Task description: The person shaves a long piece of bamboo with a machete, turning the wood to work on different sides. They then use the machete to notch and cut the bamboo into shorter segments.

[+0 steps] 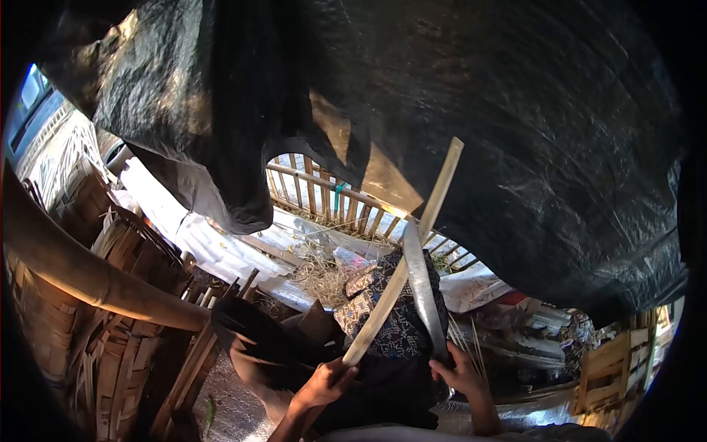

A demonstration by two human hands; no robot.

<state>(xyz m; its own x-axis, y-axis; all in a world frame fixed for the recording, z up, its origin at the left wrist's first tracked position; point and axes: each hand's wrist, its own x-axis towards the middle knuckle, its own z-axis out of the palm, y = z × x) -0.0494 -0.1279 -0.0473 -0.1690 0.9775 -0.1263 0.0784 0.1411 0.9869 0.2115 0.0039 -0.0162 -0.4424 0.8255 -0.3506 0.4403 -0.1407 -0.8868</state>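
- far left, a thick bamboo pole (81, 276) slants down across the view, with woven bamboo baskets (44, 324) and loose split slats (121, 346) stacked beneath it.
- overhead, a black plastic tarp (471, 110) sags and fills most of the upper view; a bamboo railing (331, 195) shows under its edge.
- low in the middle, the left hand (324, 383) is clenched around the bottom end of a long bamboo strip (412, 250), which tilts up and to the right, its top end against the tarp.
- a patterned cloth (405, 324) lies just behind the strip, over a dark heap.
- just right of centre, the right hand (460, 372) grasps the handle of a long knife blade (421, 287), which stands nearly upright and crosses the strip about midway.
- far right, a slatted wooden crate (607, 361) sits among the clutter.
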